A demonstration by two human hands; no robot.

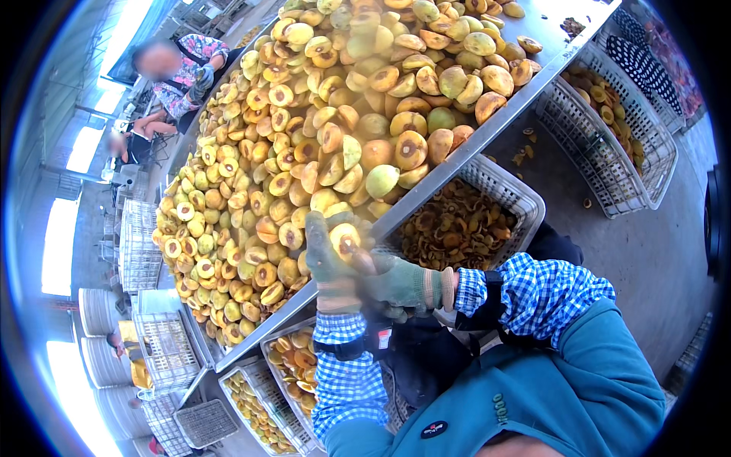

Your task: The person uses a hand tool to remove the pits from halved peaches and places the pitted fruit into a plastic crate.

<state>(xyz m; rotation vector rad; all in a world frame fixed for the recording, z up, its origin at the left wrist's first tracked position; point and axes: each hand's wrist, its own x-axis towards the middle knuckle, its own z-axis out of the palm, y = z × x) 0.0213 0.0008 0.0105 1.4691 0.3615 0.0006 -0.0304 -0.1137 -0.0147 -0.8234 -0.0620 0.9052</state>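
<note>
My left hand point(331, 271), in a grey-green work glove, holds a halved yellow peach point(345, 241) with its cut face up and its brown centre showing. Close against it is my right hand point(402, 284), gloved the same way, with its fingers curled and its tips blurred. Whether a small tool sits in that hand cannot be made out. Both hands are over the near edge of a metal table point(445, 171). A large heap of halved peaches point(297, 154) covers the table beyond them, many with brown centres.
Beneath the table edge stands a plastic crate point(528, 200) of brown peach scraps point(457, 228). More crates of peach pieces stand at right point(605, 148) and lower left point(257, 411). People point(188, 74) sit beyond the table. Stacked crates point(140, 245) line the far left.
</note>
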